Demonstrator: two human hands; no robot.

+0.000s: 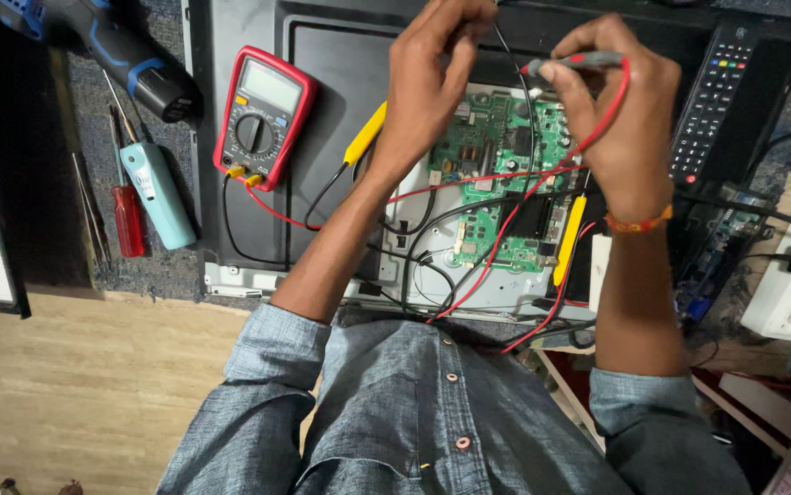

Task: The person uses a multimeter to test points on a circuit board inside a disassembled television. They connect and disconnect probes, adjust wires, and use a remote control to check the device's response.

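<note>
My left hand [432, 78] is raised above a green circuit board [496, 183], fingers pinched on the black test lead wire [514, 73]. In my right hand [620, 110] I grip the red test probe [574, 62] by its grey handle, and its red wire [505, 220] loops down across the board. Both leads run to a red multimeter [262, 115] lying on the black back panel of a television [340, 55] at the left.
A black remote control [712, 101] lies right of the board. On the dark mat at left are a blue cordless driver [111, 50], a red-handled screwdriver [127, 215], a light blue tool [157, 192] and tweezers [88, 206]. Yellow-handled tools [568, 240] rest by the board. Wooden floor [83, 385] below.
</note>
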